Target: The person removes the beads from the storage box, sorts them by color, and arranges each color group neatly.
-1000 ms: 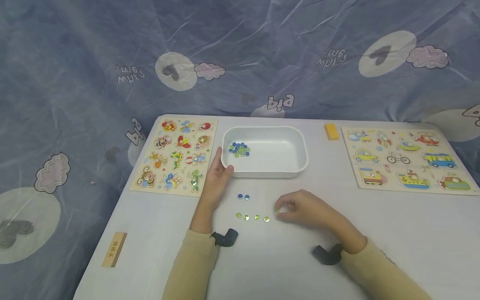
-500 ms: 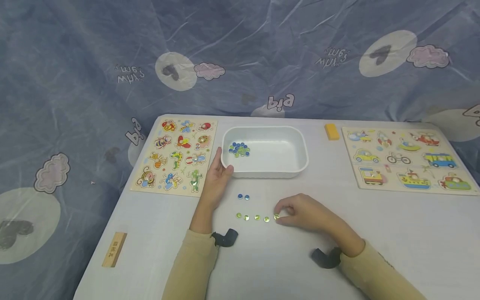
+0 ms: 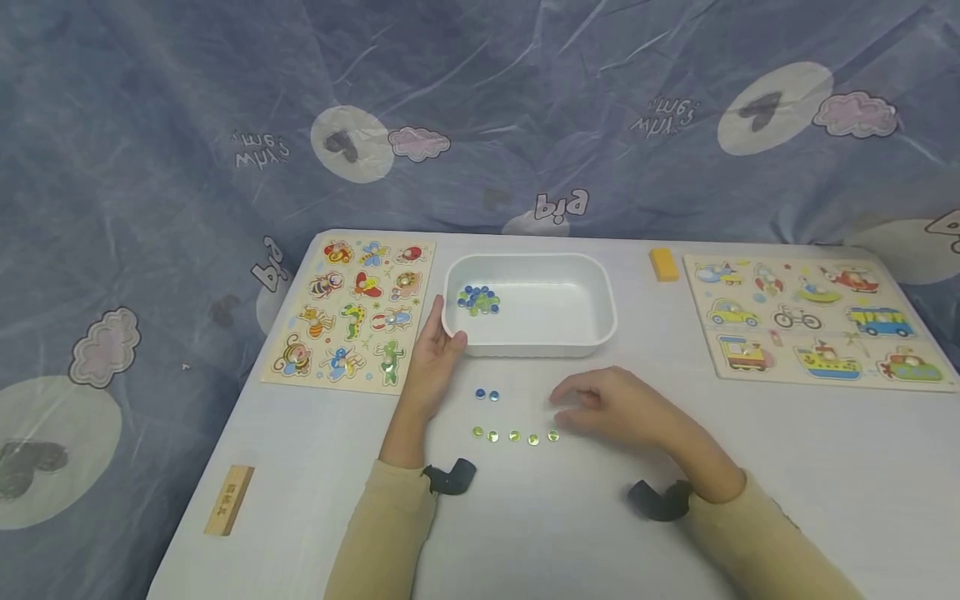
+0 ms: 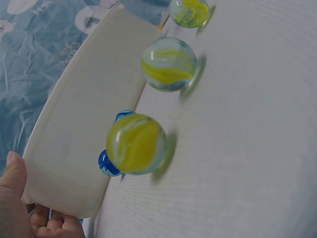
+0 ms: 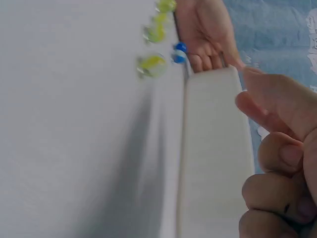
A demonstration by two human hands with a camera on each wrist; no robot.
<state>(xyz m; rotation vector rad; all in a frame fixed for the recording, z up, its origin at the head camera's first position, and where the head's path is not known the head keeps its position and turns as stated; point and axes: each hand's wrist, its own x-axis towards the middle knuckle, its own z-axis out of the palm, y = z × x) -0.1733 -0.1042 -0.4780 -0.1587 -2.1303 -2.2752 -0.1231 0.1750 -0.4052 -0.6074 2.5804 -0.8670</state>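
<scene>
My left hand holds the near left corner of a white tray; in the left wrist view its thumb lies at the rim and its fingers curl by the tray's end. Blue and yellow-green glass marbles cluster at the tray's left end. On the table before it lie two blue marbles, side by side. Nearer to me, several yellow-green marbles form a row. Just above the row's right end hovers my right hand, thumb and forefinger apart and nothing between them.
An insect picture board lies left of the tray, and a vehicle picture board far right. A yellow block sits at the back edge. A wooden block lies at front left. Printed cloth hangs behind the table.
My right hand has set a yellow-green marble down at the right end of the row, let go of it and lifted slightly away. The left hand and tray have stayed put.
</scene>
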